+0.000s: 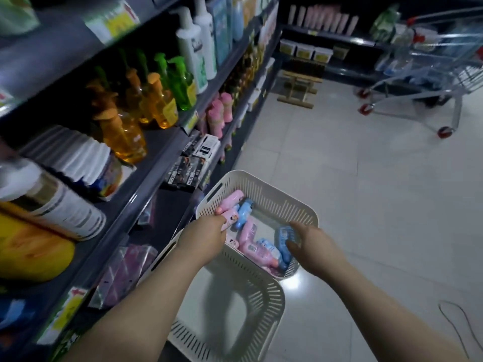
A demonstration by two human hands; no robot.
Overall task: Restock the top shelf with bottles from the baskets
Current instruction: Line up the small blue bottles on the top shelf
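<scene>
Both forearms are bare to the frame's edge, and neither the left grip (206, 231) nor the right grip (311, 241) wears anything.

Two cream slotted baskets sit on the floor, the far basket (271, 202) holding bottles and the near basket (264, 304) showing none. In the far one I count about four pink bottles (249, 232) and three blue bottles (244, 211), though the heap overlaps and blurs, so the tally is rough. Two hands reach in, the left hand (206, 235) and the right hand (313, 244), and one shopping cart (428, 71) stands across the aisle.
</scene>
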